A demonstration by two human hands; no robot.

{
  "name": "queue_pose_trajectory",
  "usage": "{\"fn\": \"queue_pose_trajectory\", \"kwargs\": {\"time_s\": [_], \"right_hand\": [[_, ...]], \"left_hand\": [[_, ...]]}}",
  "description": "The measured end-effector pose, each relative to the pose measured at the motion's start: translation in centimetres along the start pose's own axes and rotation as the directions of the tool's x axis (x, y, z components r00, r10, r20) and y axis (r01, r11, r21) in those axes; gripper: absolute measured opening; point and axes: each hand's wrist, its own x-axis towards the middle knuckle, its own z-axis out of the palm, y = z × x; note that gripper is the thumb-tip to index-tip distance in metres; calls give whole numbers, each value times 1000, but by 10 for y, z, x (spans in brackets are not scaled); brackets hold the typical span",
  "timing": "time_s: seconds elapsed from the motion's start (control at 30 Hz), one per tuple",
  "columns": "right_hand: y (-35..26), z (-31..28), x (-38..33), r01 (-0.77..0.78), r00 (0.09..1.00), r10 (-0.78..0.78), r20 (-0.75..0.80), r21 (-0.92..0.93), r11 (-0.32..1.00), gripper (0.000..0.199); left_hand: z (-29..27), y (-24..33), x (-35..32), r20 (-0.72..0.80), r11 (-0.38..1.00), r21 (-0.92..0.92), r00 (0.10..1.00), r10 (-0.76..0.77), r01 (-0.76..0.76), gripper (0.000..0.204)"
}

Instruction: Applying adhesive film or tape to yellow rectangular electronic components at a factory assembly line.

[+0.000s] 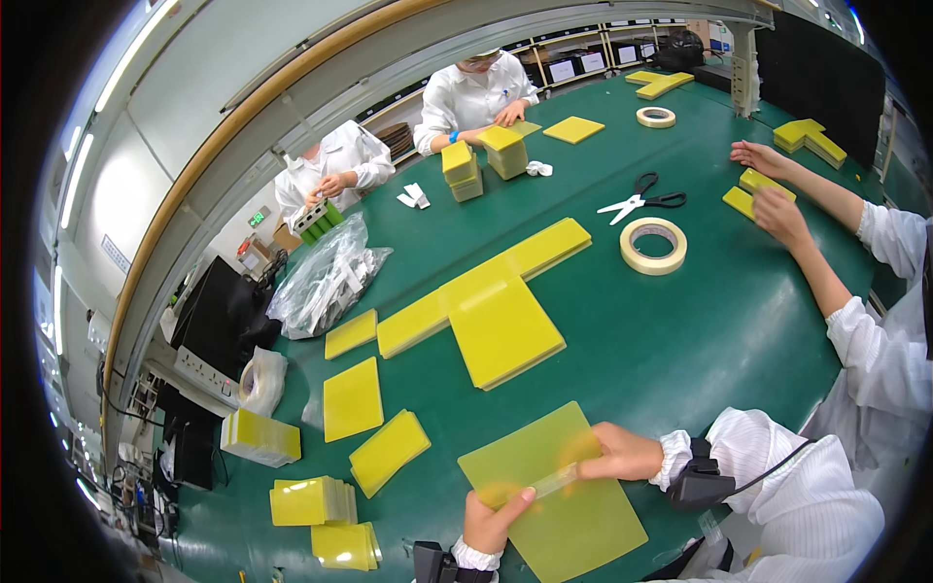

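- A narrow clear strip [554,480] is held between both hands, above a translucent yellow sheet [554,496] that lies flat on the green table [700,330] at the near edge.
- The left hand [491,520] is closed on the strip's lower-left end, thumb on top.
- The right hand [627,454] is pinched on the upper-right end.
- The strip's long axis runs from lower left to upper right, roughly along the sheet's diagonal; each hand is met by one end, so neither is nearer.
- The sheet is set skewed, one corner pointing toward the body.
- The strip is motion-blurred; its exact edges cannot be told.
- A stack of yellow sheets [505,330] lies well apart, farther up the table.
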Motion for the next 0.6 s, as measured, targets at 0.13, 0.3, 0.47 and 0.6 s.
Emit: {"fn": "queue_pose_trajectory", "kwargs": {"time_s": [0.13,0.3,0.47,0.6], "right_hand": [[-6,4,2,-17,999,13,-46,-87,996,31],[-9,4,3,-53,999,50,-23,-186,981,35],[-11,3,1,-43,998,32,-59,-185,982,36],[-3,4,4,-29,999,23,-32,-202,979,34]], "left_hand": [[-2,-3,1,9,1000,20,1000,9,-9,19],[-1,-2,0,19,1000,10,1000,7,-7,20],[4,2,2,9,1000,26,1000,1,-1,20],[-3,-1,0,25,1000,30,1000,-5,5,24]]}}
